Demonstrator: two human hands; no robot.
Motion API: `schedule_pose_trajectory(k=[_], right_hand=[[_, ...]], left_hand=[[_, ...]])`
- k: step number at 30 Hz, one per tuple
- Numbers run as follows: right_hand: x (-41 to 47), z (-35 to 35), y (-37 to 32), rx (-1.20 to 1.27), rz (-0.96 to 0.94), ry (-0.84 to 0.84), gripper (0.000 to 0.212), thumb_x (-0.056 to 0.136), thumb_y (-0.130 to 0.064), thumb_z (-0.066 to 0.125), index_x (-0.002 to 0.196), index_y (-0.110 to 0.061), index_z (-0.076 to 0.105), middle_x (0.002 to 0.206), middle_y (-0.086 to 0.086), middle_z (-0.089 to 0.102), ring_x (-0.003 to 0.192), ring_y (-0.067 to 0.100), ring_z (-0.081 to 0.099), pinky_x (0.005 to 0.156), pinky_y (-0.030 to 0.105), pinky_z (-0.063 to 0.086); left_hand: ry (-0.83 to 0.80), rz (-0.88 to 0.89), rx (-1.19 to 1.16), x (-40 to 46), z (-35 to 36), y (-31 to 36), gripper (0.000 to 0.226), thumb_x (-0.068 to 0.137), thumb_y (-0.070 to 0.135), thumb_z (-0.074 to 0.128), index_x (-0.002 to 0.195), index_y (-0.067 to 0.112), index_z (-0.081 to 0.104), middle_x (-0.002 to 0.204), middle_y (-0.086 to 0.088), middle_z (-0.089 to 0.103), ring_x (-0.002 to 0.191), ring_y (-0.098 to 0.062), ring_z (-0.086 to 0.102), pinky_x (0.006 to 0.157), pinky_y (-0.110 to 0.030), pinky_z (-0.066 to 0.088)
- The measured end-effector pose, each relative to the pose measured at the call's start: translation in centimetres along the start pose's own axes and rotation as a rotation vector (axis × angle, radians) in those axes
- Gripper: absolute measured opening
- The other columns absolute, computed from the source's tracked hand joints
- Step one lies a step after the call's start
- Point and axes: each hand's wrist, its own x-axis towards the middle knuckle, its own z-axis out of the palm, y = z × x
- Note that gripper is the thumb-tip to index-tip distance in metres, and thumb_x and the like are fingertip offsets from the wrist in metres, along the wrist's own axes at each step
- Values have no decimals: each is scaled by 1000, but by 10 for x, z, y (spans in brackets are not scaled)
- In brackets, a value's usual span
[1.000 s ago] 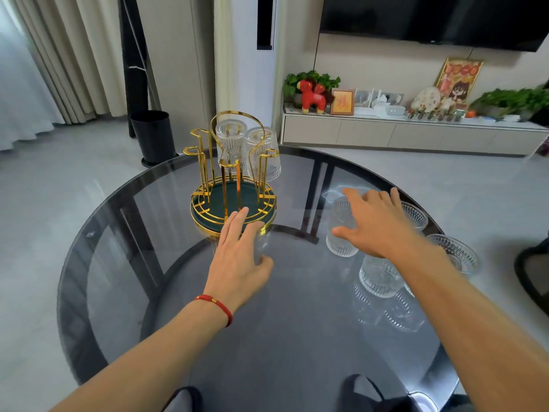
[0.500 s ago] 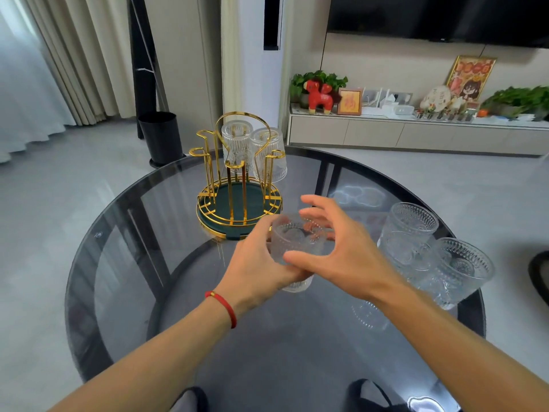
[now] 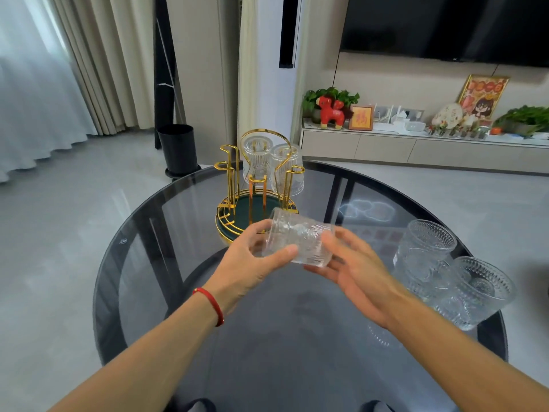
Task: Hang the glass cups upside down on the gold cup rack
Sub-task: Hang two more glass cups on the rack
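Observation:
A ribbed glass cup [image 3: 300, 237] is held tipped over above the table, its base toward the rack. My left hand [image 3: 252, 260] grips its left side, thumb across the front. My right hand [image 3: 353, 263] cradles its right side with fingers spread under it. Just beyond stands the gold cup rack [image 3: 257, 197] with a dark green tray base. Two glass cups hang upside down on its far pegs, one at back left [image 3: 257, 157] and one at back right [image 3: 289, 168]. The near pegs are bare.
Several upright glass cups [image 3: 424, 251] cluster at the right edge of the round dark glass table [image 3: 166, 221], one near the rim [image 3: 478, 289]. A black bin [image 3: 177, 148] stands on the floor behind. A low cabinet [image 3: 416, 148] lines the far wall.
The cup was picked up from the right group by my right hand, met by my left hand, and has tipped from upright onto its side, nearer the rack.

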Motion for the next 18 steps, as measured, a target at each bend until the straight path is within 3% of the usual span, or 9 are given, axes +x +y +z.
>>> schedule_pose_trajectory(k=[2,4,8,11,15,18], right_hand=[[1,-3,-5,-78,-76,77,37,96,-19,67,132,-13,60,112,13,79,109,30,74,100,48,57],[0,-5,-10,-111,-139,154,47,85,-24,75,130,-19,63,107,12,79,102,25,74,103,52,54],[-5,0,-30,-153,-258,192,54,74,-34,82,126,-30,69,116,20,73,108,28,70,108,57,50],[-5,17,-56,-231,-376,179,49,79,-31,84,125,-33,70,111,12,74,112,29,70,105,52,53],[17,55,-100,-291,-477,164,55,81,-33,77,135,-29,63,116,6,76,115,24,71,103,49,54],[52,91,-132,-342,-545,185,64,77,-40,80,136,-23,62,124,6,72,115,24,70,98,50,57]], left_hand=[[-28,16,188,1,-10,-5,87,77,79,62,148,31,43,139,10,58,131,-12,52,110,-38,42],[-14,29,325,4,-18,-16,69,96,71,35,153,32,35,154,10,39,144,-13,32,117,-39,30],[15,77,843,15,-35,-49,63,104,58,26,160,33,15,170,5,1,156,-18,-6,126,-47,7],[20,122,1014,20,-39,-64,65,104,59,27,161,34,7,171,1,-4,156,-21,-9,124,-49,0],[72,180,1070,22,-37,-67,68,104,52,35,161,29,6,169,-3,9,156,-26,6,125,-51,10],[82,156,1071,23,-35,-68,68,105,48,35,162,27,5,170,-3,7,156,-27,5,126,-52,10]])
